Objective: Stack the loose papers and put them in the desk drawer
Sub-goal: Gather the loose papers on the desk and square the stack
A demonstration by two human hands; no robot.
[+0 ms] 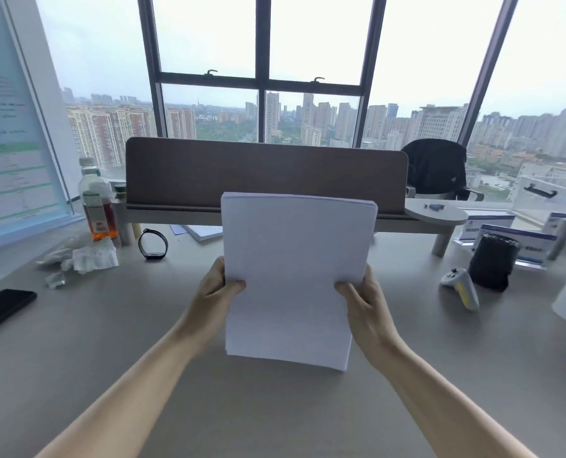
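A thick stack of white papers (293, 276) stands upright above the middle of the grey desk (110, 342), its lower edge near or on the desktop. My left hand (214, 292) grips the stack's left edge and my right hand (362, 299) grips its right edge, thumbs on the near face. A few more white sheets (202, 231) lie flat under the monitor shelf behind the stack. No drawer is in view.
A raised shelf with a brown divider (265, 173) runs across the back. On the left are a drink bottle (96, 203), crumpled tissues (90, 256), a black wristband (153, 244) and a phone (1, 312). On the right are a game controller (461, 287), a black cup (493, 261) and boxes (513, 233).
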